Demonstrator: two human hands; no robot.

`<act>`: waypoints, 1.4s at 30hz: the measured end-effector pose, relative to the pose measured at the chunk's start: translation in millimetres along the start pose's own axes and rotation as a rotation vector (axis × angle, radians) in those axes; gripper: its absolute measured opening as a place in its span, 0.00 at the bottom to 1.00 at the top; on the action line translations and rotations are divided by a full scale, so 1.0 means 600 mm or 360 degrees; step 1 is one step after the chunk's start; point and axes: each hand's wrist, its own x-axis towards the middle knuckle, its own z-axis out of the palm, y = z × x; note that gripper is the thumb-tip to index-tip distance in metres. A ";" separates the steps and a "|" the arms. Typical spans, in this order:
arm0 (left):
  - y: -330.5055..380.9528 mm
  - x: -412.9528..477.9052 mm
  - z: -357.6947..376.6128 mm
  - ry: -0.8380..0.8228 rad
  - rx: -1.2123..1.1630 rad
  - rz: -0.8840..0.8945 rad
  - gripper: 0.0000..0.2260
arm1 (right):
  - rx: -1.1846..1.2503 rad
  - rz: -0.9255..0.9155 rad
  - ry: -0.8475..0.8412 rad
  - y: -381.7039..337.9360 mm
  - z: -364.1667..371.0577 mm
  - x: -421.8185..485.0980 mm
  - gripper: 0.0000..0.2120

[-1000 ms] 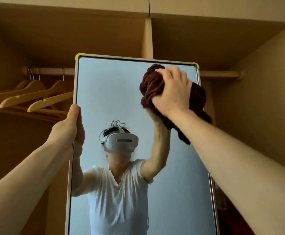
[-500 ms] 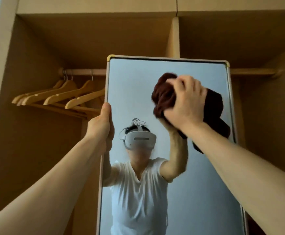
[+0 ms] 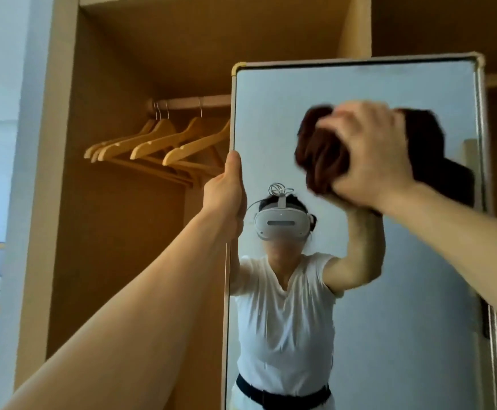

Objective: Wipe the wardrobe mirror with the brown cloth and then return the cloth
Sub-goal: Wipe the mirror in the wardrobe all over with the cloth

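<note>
- Right hand (image 3: 365, 155) has its fingers curled over the bunched brown cloth (image 3: 321, 155) and presses it on the upper right glass of the mirror (image 3: 404, 291). Wadded, likely for firm rubbing; blurred.
- Left hand (image 3: 226, 193) grips the mirror's left frame edge, thumb up, probably steadying the panel against the push.
- Wooden hangers (image 3: 152, 143) hang on the rail to the left.
- Wiping step; cloth not yet returned.

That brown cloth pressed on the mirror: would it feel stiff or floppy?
Probably floppy: the brown cloth bunches into soft folds under the right hand. Likely light too, since one hand holds it high against the mirror. It looks plush, so hardly slippery.
</note>
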 end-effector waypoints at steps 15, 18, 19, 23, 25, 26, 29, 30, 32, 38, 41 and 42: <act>0.006 0.001 0.028 0.0397 0.0442 0.0059 0.29 | 0.0016 0.0041 0.0071 0.109 -0.030 -0.019 0.26; 0.003 -0.005 0.034 0.0497 0.0445 0.0026 0.31 | 0.0136 -0.0564 -0.0062 0.096 -0.025 -0.075 0.30; 0.007 -0.009 0.037 0.0522 0.0439 0.0033 0.30 | 0.0139 -0.0727 -0.0133 0.100 -0.029 -0.081 0.30; 0.016 -0.027 0.046 0.0571 0.0702 0.0245 0.22 | 0.0085 -0.0507 -0.0165 0.145 -0.041 -0.025 0.27; 0.013 -0.038 0.051 0.0562 0.1031 0.0456 0.23 | 0.0044 -0.0191 0.0007 0.172 -0.044 0.007 0.24; 0.009 -0.047 0.054 0.0568 0.1207 0.0603 0.27 | 0.0015 -0.0099 0.0064 0.180 -0.043 0.014 0.23; -0.002 -0.088 0.081 0.0509 0.1666 0.1324 0.33 | 0.0026 -0.0113 0.0122 0.170 -0.037 -0.001 0.23; -0.007 -0.102 0.098 0.0400 0.1793 0.1532 0.33 | 0.0056 -0.0165 0.0112 0.162 -0.036 -0.017 0.24; -0.024 -0.129 0.134 0.0092 0.1974 0.1754 0.33 | 0.0102 -0.0299 0.0042 0.146 -0.036 -0.062 0.26; -0.054 -0.152 0.188 -0.0295 0.2131 0.1717 0.49 | 0.0022 -0.0488 -0.0228 0.166 -0.046 -0.078 0.29; -0.047 -0.142 0.204 -0.0308 0.2315 0.1577 0.51 | 0.0027 0.0084 -0.0013 0.186 -0.046 0.002 0.25; -0.048 -0.142 0.207 -0.0326 0.2387 0.1568 0.50 | 0.0012 0.0259 0.0029 0.186 -0.044 0.025 0.24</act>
